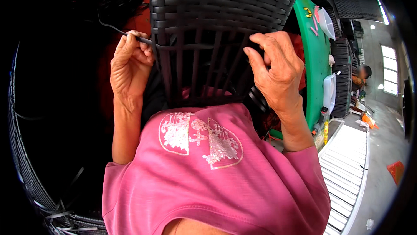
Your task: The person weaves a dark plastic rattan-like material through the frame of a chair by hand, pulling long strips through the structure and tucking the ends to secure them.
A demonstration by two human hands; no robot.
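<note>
The left hand (132, 63) is right at the left edge of a dark woven seat (221, 7), thumb and fingers pinching a black strip (145, 40). The strip runs across the lower weave, and its loose end sticks out past the fingers, curling up to the left. On the opposite edge, the right hand (278, 63) is bent in toward the weave, with thumb and forefinger apart and a small gap between their tips; how the other fingers lie I can't tell.

Between the two hands the seat's lower part is open, with bare upright bars (195, 67) and dark gaps. Its bottom edge sits close above the person's pink shirt (204, 187), so there is little room there. Left of the left wrist it is too dark to judge the space. On the right, the curved edge of a green table (312, 57) passes behind the right hand, leaving a narrow strip of room.

Two white tubs (326, 23) (329, 92) stand along the table's far side; I can't make out what they hold. Small pink sticks (314, 31) lie beside the upper one.
</note>
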